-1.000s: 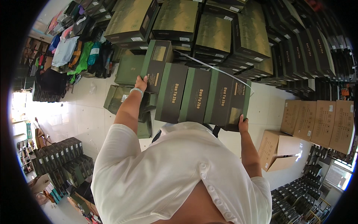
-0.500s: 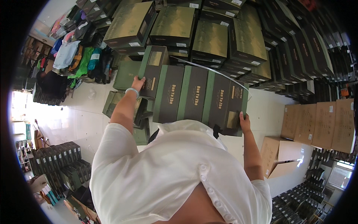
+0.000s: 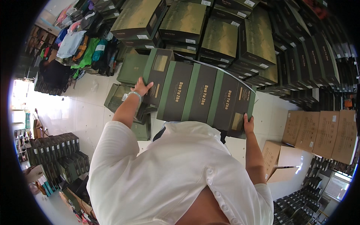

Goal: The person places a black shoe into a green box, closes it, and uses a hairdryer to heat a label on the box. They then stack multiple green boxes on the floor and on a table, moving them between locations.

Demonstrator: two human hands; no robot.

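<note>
I hold a row of several dark green shoe boxes (image 3: 198,95) pressed together side by side in front of my chest. My left hand (image 3: 141,88) is flat against the outer face of the leftmost box, a bracelet on its wrist. My right hand (image 3: 248,123) grips the lower corner of the rightmost box. The row is tilted, with its left end higher. My white shirt (image 3: 176,172) fills the lower middle of the view.
Tall stacks of olive boxes (image 3: 221,37) rise right behind the held row. Loose green boxes (image 3: 123,97) lie on the white floor at the left. Brown cartons (image 3: 322,135) stand at the right, clothes (image 3: 82,45) at the upper left, dark boxes (image 3: 56,153) at the lower left.
The row of boxes has risen a little and moved closer to the stacks behind it. Both hands keep the same hold on its two ends.
</note>
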